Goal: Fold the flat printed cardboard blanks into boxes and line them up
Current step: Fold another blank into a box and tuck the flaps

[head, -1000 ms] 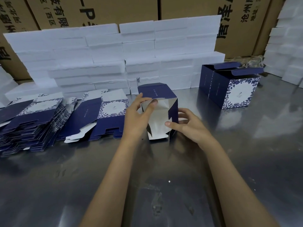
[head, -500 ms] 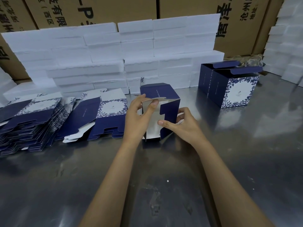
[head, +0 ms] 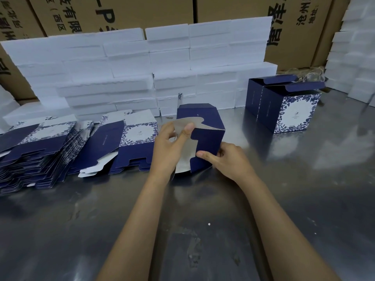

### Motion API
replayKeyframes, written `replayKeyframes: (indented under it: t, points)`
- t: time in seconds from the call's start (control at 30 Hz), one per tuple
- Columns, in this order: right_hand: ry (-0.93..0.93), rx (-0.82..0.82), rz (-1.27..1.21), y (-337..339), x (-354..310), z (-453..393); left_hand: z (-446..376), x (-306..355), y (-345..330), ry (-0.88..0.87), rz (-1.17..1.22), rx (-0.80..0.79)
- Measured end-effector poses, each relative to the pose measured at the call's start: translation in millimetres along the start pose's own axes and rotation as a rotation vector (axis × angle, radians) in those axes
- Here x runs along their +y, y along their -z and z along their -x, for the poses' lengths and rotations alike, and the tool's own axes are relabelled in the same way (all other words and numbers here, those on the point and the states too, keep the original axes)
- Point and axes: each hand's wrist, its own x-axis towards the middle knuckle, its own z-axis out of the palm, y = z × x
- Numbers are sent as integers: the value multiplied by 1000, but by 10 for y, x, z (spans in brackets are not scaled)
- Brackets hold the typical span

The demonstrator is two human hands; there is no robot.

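Flaps on the half-folded box [head: 205, 138] have closed further since a second ago (navy flap now over the silver one). Left hand [head: 168, 147] pinches the silver flap; right hand [head: 227, 159] grips the navy flap's lower edge.

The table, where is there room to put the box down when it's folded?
Bare table lies right of the right hand, in front of the finished boxes. The whole near side around the arms is bare too. It is crowded on the left, where the flat blanks pile up, and along the back by the white foam blocks.
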Motion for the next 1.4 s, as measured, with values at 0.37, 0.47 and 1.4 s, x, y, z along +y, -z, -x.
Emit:
replayKeyframes:
  t: [0.37, 0.47, 1.4]
  points:
    - [-16, -54, 142, 33, 28, -29, -2, 19, 53, -41, -11, 0]
    - [-27, -84, 170, 40, 48, -23, -3, -27, 113, -69, -52, 7]
    - [38, -38, 81, -46, -88, 29, -44, -126, 266, -171, -147, 49]
